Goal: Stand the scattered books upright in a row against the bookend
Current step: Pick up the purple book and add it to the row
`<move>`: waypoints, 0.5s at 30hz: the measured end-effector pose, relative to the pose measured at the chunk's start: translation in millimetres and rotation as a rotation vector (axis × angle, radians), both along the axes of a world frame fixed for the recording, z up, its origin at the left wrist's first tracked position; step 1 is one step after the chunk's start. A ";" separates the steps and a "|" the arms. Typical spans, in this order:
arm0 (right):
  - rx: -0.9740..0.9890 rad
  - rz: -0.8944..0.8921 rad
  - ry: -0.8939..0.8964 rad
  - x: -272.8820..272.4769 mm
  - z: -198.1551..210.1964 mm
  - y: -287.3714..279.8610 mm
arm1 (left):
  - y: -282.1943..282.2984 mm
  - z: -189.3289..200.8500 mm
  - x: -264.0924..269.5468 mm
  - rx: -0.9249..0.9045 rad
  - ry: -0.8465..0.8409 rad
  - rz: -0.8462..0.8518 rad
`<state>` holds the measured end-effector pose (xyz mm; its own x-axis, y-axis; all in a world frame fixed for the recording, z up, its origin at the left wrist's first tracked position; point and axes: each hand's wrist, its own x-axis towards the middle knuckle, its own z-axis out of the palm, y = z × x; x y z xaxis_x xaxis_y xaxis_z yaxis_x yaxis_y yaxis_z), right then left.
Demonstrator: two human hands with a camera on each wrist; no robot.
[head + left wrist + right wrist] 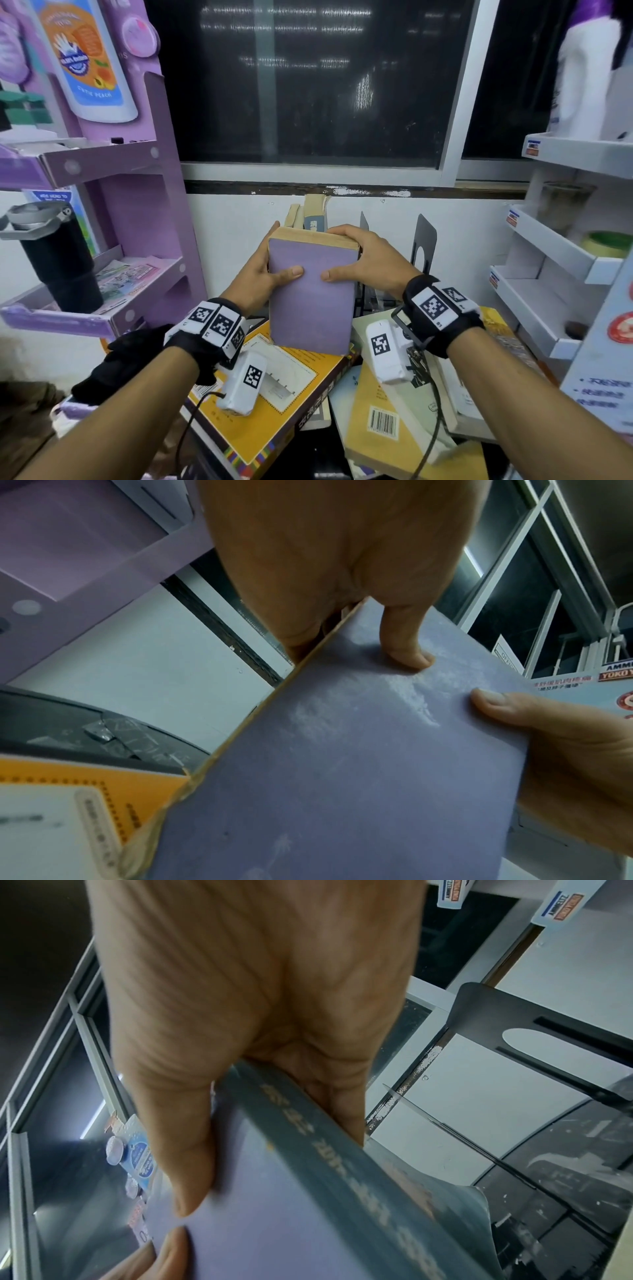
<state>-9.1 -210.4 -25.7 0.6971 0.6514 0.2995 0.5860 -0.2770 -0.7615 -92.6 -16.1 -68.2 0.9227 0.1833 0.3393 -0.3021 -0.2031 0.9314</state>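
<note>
A thick purple-covered book (310, 298) is held up in front of me, tilted, above the pile. My left hand (270, 270) grips its left edge with the thumb on the cover (407, 642). My right hand (356, 260) grips the right side by the grey spine (342, 1177), thumb on the cover. Behind it two or three books (313, 214) stand against the wall. A black metal bookend (424, 241) stands to the right, with a second one (363, 221) just left of it. Several books lie scattered below: a yellow one (284, 407) and a pale green and yellow one (380, 421).
A purple cardboard display rack (137, 205) holding a black tumbler (58, 260) stands at the left. White display shelves (548, 274) are at the right. A dark window (308, 85) fills the wall behind. A black cloth (130, 356) lies at the left of the pile.
</note>
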 end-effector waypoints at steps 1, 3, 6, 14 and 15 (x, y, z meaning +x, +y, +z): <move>-0.004 0.006 0.000 -0.8 0.6 0.4 | 1.2 0.7 -0.1 0.001 0.007 -0.016; -0.011 0.017 -0.003 -2.6 1.7 0.6 | 2.8 2.3 -0.8 0.009 0.016 -0.035; -0.034 0.034 -0.011 -5.3 3.5 -0.2 | 4.5 2.3 -1.9 0.025 0.019 -0.038; -0.081 0.021 -0.133 -16.4 5.4 -3.8 | 7.0 5.4 -9.0 0.089 0.011 -0.019; -0.063 0.014 -0.145 -17.9 4.3 -4.0 | 6.6 6.8 -9.4 0.091 0.015 -0.022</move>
